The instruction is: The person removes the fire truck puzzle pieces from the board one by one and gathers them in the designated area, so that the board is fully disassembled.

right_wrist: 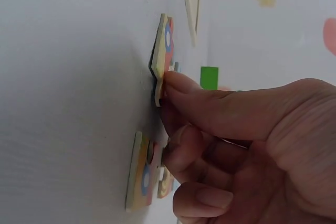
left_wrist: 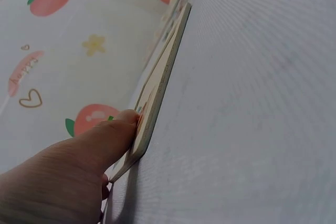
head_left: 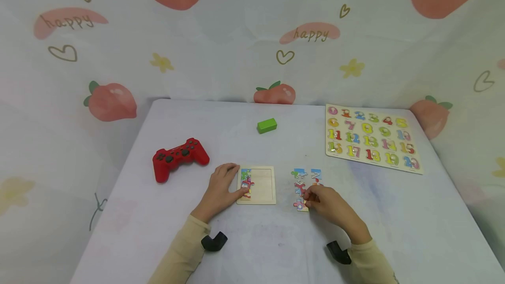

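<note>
A square wooden puzzle board [head_left: 263, 187] lies on the table, its left column filled with colourful pieces. My left hand [head_left: 222, 191] holds it at the left side, fingers along the edge and thumb [left_wrist: 107, 137] on the filled pieces. To the board's right lie several loose jigsaw pieces [head_left: 300, 173] in rough columns. My right hand [head_left: 326, 205] pinches the lower-left puzzle piece [right_wrist: 160, 51], which has a blue ring with a white centre, between thumb and finger at its corner. Another loose piece [right_wrist: 139, 177] lies under the curled fingers; the hand covers part of the right column.
A red game controller [head_left: 179, 157] lies left of the board. Farther back is a green block [head_left: 267, 126]. A wooden number board [head_left: 372, 137] fills the back right of the table. Behind the table hangs a printed cloth [head_left: 232, 34].
</note>
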`<state>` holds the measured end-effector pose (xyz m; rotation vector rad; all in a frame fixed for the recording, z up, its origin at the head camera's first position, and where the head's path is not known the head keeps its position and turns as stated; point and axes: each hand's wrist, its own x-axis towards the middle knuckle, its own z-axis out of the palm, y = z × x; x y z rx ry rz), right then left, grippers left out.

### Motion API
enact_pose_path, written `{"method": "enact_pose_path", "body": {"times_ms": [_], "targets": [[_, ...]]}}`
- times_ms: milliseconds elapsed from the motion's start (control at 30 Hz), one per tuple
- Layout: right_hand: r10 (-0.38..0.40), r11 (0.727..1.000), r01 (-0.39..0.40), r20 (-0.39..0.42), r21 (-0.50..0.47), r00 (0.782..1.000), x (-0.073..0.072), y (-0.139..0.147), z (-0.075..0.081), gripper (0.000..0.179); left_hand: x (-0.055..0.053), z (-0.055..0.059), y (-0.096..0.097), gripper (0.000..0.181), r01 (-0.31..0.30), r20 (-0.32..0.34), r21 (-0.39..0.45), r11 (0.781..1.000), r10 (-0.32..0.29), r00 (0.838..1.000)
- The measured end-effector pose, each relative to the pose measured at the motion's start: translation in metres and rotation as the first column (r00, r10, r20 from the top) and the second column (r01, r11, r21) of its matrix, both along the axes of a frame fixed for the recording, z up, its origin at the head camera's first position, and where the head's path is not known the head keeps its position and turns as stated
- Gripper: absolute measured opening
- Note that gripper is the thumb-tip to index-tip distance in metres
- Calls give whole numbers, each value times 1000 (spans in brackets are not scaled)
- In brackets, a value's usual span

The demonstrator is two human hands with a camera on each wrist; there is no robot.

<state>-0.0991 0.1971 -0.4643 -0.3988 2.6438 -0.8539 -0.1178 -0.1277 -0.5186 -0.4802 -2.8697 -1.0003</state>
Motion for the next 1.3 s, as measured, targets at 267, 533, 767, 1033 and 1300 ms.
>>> {"method": "enact_pose_path", "body": {"times_ms": [267,533,767,1033,1300], "targets": [[-5,1000,7,-73,24,997,-2,-20,15,10,-2,-3,-1,68,9,-28,14,1000,-8,1000],[19,1000,-17,-129,16,991,-13,-68,17,11,-2,-2,-1,67,27,-29,17,999,-26,999],[128,992,-128,-229,14,965,-25,-116,-3,23,-1,-3,-2,66,65,-69,8,998,-64,996],[60,998,-58,-222,14,973,-30,-137,-12,24,0,-3,-4,70,108,-75,-41,993,-111,991],[24,999,-30,-198,-32,980,-35,-140,-12,17,-2,-1,-3,70,101,-16,-30,994,-102,995]]}}
